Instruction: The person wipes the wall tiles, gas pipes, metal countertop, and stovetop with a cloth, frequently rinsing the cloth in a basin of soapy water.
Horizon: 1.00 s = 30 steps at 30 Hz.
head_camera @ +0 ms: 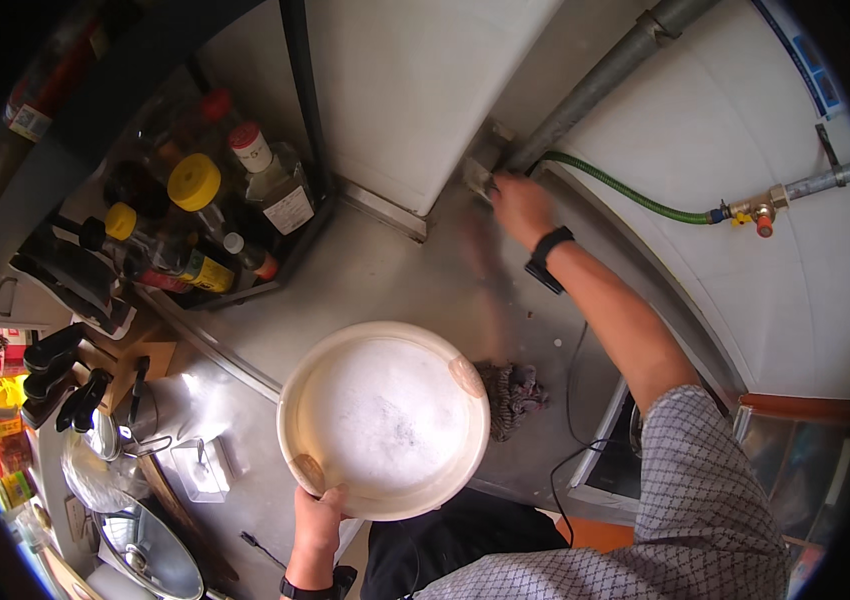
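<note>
My left hand (321,510) grips the lower left rim of a round, cream-coloured basin (387,420), full of white suds. At the base of a grey pipe (597,82), in the far corner of the metal counter (387,277), my right hand (518,206) reaches out; it is slightly blurred, and its fingertips are partly hidden, so whether it holds anything is unclear. Just right of the basin, a crumpled dark striped cloth (515,401) lies on the counter.
A black rack holds sauce bottles and a yellow-lidded jar (194,182) at upper left. Left are a knife block (121,382), a clear plastic box (202,470) and a glass pan lid (147,547). A green hose (627,187) and a black cable (569,405) run at the right.
</note>
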### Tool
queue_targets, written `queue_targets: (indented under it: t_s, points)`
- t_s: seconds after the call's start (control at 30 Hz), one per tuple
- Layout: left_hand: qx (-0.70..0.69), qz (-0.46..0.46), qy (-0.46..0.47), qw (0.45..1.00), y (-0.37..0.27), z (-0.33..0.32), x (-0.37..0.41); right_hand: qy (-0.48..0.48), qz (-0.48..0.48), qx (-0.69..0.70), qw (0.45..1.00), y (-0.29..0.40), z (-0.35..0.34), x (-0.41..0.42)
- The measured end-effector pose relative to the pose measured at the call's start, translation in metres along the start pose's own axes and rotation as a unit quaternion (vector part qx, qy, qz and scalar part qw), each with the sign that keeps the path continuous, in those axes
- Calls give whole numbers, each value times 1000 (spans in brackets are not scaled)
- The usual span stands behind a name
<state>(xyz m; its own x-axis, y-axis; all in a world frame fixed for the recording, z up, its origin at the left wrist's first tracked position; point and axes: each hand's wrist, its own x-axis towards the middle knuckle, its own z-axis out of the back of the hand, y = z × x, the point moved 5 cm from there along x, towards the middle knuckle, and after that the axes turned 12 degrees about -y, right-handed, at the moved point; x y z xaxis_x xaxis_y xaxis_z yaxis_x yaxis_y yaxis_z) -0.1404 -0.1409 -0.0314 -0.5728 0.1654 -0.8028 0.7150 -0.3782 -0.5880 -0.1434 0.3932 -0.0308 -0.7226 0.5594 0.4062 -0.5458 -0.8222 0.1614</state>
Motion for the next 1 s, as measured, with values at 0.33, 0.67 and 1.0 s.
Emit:
queue_targets:
  t_s: [0.33, 0.67, 1.0]
  points:
    - [-5, -5, 2, 1000, 4, 2, 0, 25, -1, -21, 999, -16, 2, -12]
    - [-13, 5, 4, 1000, 1, -2, -2, -3, 98, -20, 995, 13, -27, 24]
    - [-31, -22, -11, 999, 2, 0, -3, 41, 34, -46, 998, 13, -7, 15]
